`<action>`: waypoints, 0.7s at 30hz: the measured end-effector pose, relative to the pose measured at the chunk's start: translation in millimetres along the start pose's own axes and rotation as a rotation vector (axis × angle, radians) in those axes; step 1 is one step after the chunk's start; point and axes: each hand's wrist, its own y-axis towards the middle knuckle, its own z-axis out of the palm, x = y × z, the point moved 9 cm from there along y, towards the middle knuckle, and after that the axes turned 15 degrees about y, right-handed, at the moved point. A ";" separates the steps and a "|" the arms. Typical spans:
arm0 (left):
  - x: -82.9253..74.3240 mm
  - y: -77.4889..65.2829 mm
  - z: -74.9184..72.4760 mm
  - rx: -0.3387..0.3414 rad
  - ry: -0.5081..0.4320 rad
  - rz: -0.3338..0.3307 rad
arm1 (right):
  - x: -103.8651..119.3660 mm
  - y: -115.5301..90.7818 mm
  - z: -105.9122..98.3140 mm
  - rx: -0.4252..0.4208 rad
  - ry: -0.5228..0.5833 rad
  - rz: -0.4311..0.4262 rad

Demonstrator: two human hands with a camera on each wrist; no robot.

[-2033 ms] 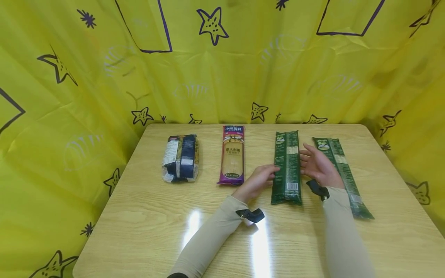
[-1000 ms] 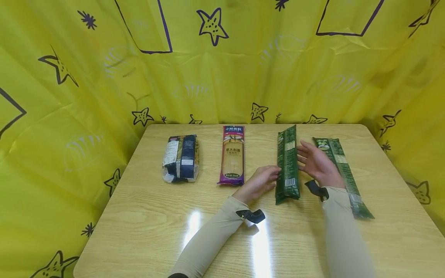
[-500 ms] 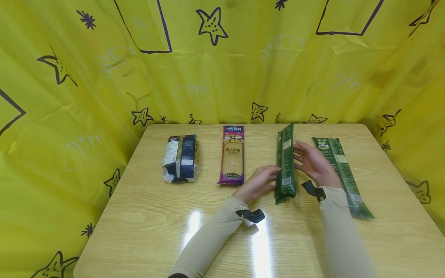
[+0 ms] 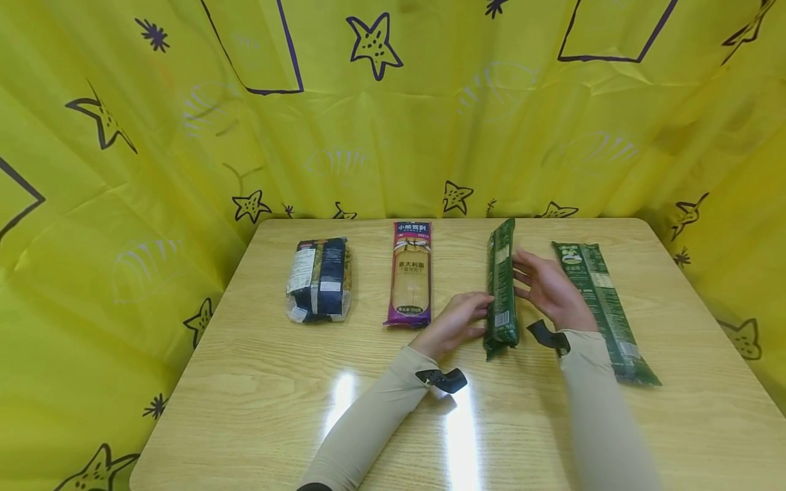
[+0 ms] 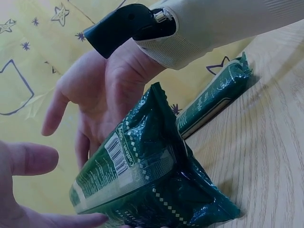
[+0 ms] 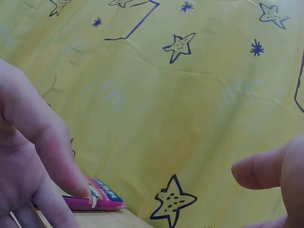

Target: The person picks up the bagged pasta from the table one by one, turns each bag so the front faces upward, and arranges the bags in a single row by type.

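Note:
A long green pasta packet (image 4: 502, 290) stands tipped up on its long edge, its barcode side turned to the right. My left hand (image 4: 457, 320) is at the packet's left side, fingertips at its lower edge. To the right, my right hand (image 4: 551, 286) holds its fingers extended at the packet's raised side. The left wrist view shows the packet (image 5: 128, 175) between the left hand's thumb and finger (image 5: 33, 159) and the right palm (image 5: 102, 95). In the right wrist view, the right thumb (image 6: 259, 171) is apart from the left hand (image 6: 33, 142).
A second green packet (image 4: 608, 310) lies slanted on the wooden table (image 4: 245, 409), just right of the right hand. Left of the hands lie a purple-and-red pasta packet (image 4: 411, 276) and a dark blue bag (image 4: 321, 279). A yellow curtain (image 4: 393, 150) hangs behind.
The green packet lay flat two seconds ago and has turned up onto its left long edge. My right hand has moved left with it; the left hand has barely moved.

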 end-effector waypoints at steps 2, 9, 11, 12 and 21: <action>0.6 0.0 -1.0 -0.005 0.004 -0.002 | 0.6 -0.4 -0.5 -0.005 -0.004 -0.007; 1.7 0.4 -2.3 -0.007 0.013 -0.004 | 0.2 0.2 -1.3 -0.010 0.060 -0.019; 1.9 0.4 -2.4 -0.009 0.014 -0.005 | -0.1 0.6 -0.9 -0.008 0.072 -0.023; 2.0 0.4 -2.6 -0.012 0.015 -0.006 | -0.1 0.6 -0.3 -0.005 0.073 -0.024; 1.8 1.9 -3.1 -0.014 -0.003 -0.007 | -2.4 2.7 1.4 -0.010 0.049 -0.027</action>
